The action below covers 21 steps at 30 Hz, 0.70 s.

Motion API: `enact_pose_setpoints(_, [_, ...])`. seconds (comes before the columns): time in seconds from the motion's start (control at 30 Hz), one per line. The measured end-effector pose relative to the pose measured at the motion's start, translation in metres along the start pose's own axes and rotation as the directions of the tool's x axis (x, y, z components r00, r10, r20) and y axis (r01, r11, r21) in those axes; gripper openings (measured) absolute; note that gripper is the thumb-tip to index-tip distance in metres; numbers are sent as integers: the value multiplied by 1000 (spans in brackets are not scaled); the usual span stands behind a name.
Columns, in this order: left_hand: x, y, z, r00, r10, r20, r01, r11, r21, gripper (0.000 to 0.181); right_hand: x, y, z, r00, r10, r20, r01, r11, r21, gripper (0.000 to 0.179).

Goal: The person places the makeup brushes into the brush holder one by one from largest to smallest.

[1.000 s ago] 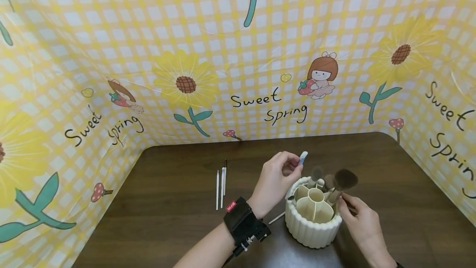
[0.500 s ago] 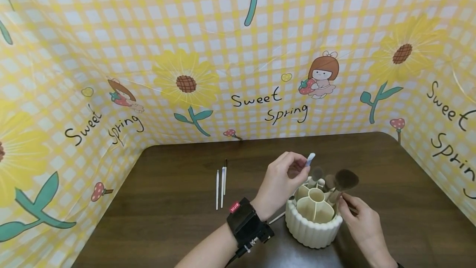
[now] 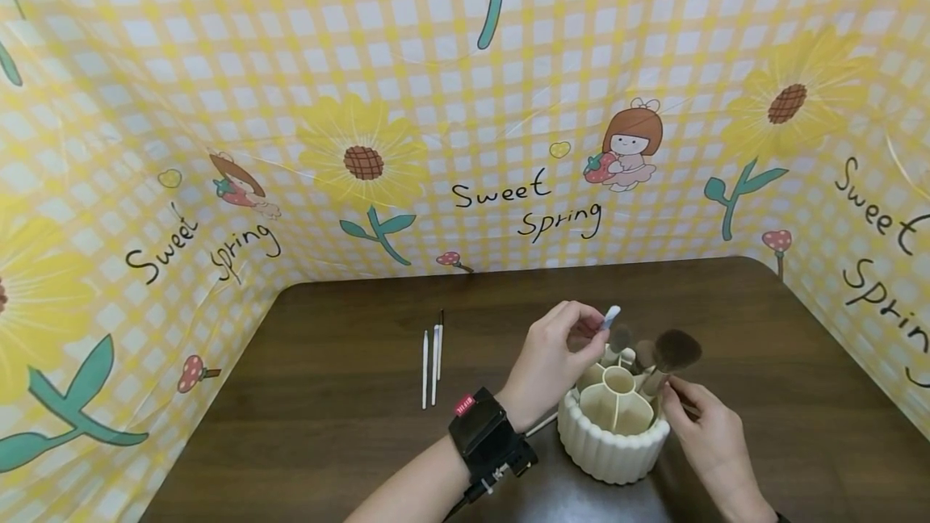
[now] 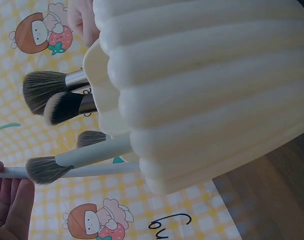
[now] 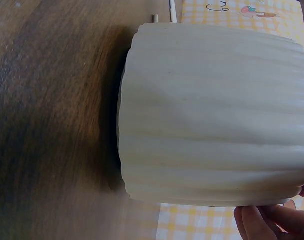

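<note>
My left hand pinches the upper end of a slim white stick between thumb and fingers. Its pale bluish tip pokes out above the fingertips in the head view. The stick's lower part runs down behind the rim of a ribbed cream brush holder. Inside the holder a petal-shaped divider splits the space. A large dark makeup brush and several smaller ones, such as a grey-tipped brush, stand toward the back and right. My right hand grips the holder's right rim with thumb and fingers.
Several thin white sticks lie side by side on the dark wood table, left of the holder. Another pale stick lies close to the holder's left side. A yellow checked cloth stands behind and at both sides.
The left hand has moved right with the slim white stick and then dipped slightly, over the holder's back left side. The right hand stays on the rim.
</note>
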State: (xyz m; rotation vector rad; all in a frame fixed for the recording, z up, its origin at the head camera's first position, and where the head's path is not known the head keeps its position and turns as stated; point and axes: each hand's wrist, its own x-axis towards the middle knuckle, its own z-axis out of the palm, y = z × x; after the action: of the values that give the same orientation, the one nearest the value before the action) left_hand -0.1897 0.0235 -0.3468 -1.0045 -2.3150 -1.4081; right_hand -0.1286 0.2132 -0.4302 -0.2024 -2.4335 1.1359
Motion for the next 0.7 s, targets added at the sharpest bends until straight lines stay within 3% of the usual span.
enact_pose_setpoints(0.3, [-1,-2,4,1000,3,-5,-3,1000,-15,10,0,0,0,1000,-6,-10,6,1000,7,26])
enact_pose_setpoints(0.47, [-2,-5,6,999,-37,24,38,999,-26,9,0,0,0,1000,-9,-18,9,1000,0,26])
enact_pose_setpoints(0.7, [-4,-14,8,993,-100,64,96,994,56,8,0,0,0,1000,-2,-9,2,1000,10,26])
